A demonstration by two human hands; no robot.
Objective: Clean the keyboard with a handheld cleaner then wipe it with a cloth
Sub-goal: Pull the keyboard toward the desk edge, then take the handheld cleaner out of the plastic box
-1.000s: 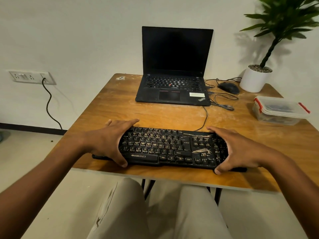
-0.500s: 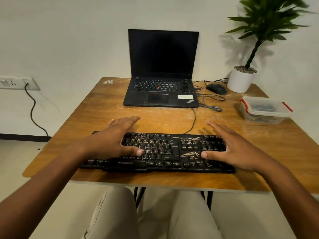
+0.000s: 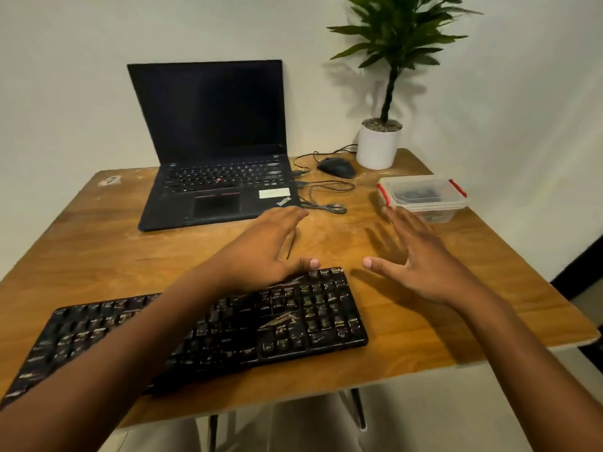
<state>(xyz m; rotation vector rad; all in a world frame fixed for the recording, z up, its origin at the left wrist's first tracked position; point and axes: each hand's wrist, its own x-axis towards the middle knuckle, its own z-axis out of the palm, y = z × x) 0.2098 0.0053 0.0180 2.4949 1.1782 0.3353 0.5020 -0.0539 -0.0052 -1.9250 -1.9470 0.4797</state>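
I see the dusty black keyboard (image 3: 228,327) lying near the table's (image 3: 98,256) front edge. My left hand (image 3: 261,249) hovers over its far right corner, fingers straight and together; my right hand (image 3: 421,259), fingers spread, holds nothing beyond its right end.

Dim warm light, soft shadows, edges warped.

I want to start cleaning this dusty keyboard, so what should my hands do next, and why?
Probably reach on to the lidded plastic box: both hands, left and right, are open and empty, no cleaner or cloth lies on the table, and the box holds something dark.
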